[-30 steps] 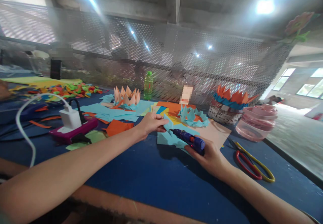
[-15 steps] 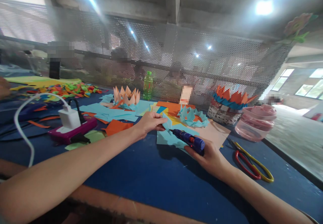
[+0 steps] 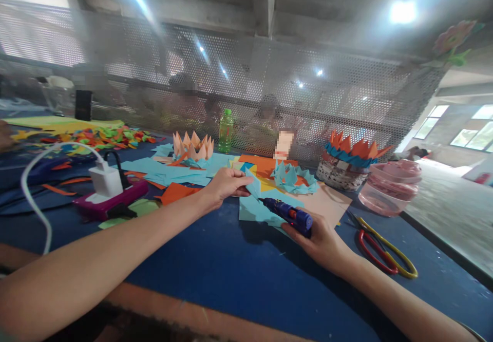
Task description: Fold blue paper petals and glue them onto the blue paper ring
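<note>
My left hand (image 3: pixel 225 184) pinches a folded light-blue paper piece (image 3: pixel 252 187) and holds it just above more light-blue paper (image 3: pixel 256 212) on the dark blue table (image 3: pixel 239 275). My right hand (image 3: pixel 321 239) is wrapped round a blue glue gun (image 3: pixel 288 213), its nozzle pointing left toward the pinched paper. A finished light-blue paper crown (image 3: pixel 292 177) lies just beyond the hands.
Red and yellow scissors (image 3: pixel 385 254) lie right of my right hand. A pink plastic tub (image 3: pixel 389 187) and a basket with an orange-blue crown (image 3: pixel 346 162) stand behind. A white charger on a purple block (image 3: pixel 108 188), a peach crown (image 3: pixel 193 147), a green bottle (image 3: pixel 226 130) and paper scraps sit left.
My left hand has lifted the folded paper piece slightly up and away from the glue gun's nozzle. The right hand has barely moved.
</note>
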Tool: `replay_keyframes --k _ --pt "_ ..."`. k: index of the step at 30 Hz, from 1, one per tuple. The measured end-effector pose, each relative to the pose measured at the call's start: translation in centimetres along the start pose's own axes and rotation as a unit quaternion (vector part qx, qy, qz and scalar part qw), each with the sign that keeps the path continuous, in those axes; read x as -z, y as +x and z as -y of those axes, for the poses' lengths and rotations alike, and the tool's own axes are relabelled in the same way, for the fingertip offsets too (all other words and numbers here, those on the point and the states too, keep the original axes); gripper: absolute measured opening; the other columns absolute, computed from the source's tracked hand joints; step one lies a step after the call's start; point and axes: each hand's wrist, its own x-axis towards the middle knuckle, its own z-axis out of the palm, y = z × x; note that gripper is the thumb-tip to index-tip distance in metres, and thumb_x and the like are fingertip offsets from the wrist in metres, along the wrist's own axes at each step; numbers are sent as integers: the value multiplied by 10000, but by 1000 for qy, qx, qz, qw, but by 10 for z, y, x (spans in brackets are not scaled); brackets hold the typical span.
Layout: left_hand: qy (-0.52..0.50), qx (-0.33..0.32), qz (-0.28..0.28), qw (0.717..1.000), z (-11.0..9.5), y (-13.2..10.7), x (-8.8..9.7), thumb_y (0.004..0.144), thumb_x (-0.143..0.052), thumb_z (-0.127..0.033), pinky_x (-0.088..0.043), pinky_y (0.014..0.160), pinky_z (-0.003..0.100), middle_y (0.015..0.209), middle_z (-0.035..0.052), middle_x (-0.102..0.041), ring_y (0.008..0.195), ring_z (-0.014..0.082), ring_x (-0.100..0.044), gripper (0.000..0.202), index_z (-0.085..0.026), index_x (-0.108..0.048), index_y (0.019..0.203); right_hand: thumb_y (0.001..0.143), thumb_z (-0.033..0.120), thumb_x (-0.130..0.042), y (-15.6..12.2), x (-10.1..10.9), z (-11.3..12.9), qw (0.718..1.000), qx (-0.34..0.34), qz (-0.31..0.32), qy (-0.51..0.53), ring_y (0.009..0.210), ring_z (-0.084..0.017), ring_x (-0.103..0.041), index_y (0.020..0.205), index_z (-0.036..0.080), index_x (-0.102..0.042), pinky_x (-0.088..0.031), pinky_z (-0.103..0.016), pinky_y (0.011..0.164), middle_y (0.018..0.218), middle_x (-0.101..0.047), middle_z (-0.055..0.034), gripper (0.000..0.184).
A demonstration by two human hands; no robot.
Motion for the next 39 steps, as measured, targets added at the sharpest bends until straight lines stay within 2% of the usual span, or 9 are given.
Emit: replay_keyframes --k 5,12,17,21,25,28,31,35,39 --pt "-6 2 0 1000 1 1 1 723 -707 -206 -560 664 251 732 67 -718 598 112 -658 108 -110 -718 772 883 416 -517 -1 0 2 1000 1 -1 -4 629 -137 -475 808 180 -560 -387 -266 577 701 -576 -1 252" --pt "-9 5 -4 1000 -1 1 2 726 -702 -210 -553 676 252 729 57 -719 590 107 -656 110 -120 -722 786 884 406 -521 0 0 1 1000 12 -2 0 645 -148 -505 879 181 -591 -388 -265 574 726 -599 -7 235" --pt "-9 9 -15 1000 -4 0 2 708 -715 -207 -545 651 243 700 52 -715 577 109 -650 101 -113 -715 746 881 419 -516 0 0 1 1000 2 -2 0 583 -132 -451 804 191 -578 -366 -261 545 649 -538 18 249" --pt "-11 7 -16 1000 -5 0 2 719 -706 -206 -544 637 237 703 52 -713 569 103 -641 94 -115 -712 743 886 415 -510 0 1 1 1000 8 4 1 600 -132 -449 837 189 -572 -373 -262 556 681 -556 12 240" --pt "-16 -8 -19 1000 -5 2 4 721 -700 -195 -551 654 240 662 43 -696 566 105 -635 104 -119 -688 652 887 418 -513 -1 0 0 1000 19 2 -4 591 -127 -434 778 197 -528 -370 -256 550 662 -534 20 247" --pt "-20 -9 -20 1000 -6 2 4 722 -696 -189 -556 675 249 681 49 -701 583 110 -642 97 -116 -688 659 895 411 -503 -2 2 1 1000 24 5 -7 589 -123 -419 743 203 -486 -368 -253 555 657 -505 26 258" --pt "-16 1 -21 1000 -6 1 4 736 -684 -198 -554 680 248 702 52 -711 591 112 -652 96 -112 -697 696 888 401 -521 -3 11 6 999 26 8 -22 620 -128 -441 745 205 -464 -375 -254 578 688 -510 20 249" --pt "-13 9 -19 1000 -5 1 5 737 -684 -210 -551 666 243 685 47 -712 576 111 -654 103 -111 -698 714 829 372 -601 -11 33 7 998 15 7 -59 686 -146 -498 866 202 -495 -411 -266 621 805 -554 -8 203" --pt "-20 7 -15 1000 -4 0 4 716 -704 -205 -555 655 243 678 44 -710 584 114 -653 93 -113 -699 719 734 311 -661 -37 62 -24 990 -50 -16 -129 709 -177 -563 915 213 -527 -460 -301 636 881 -592 -39 246"
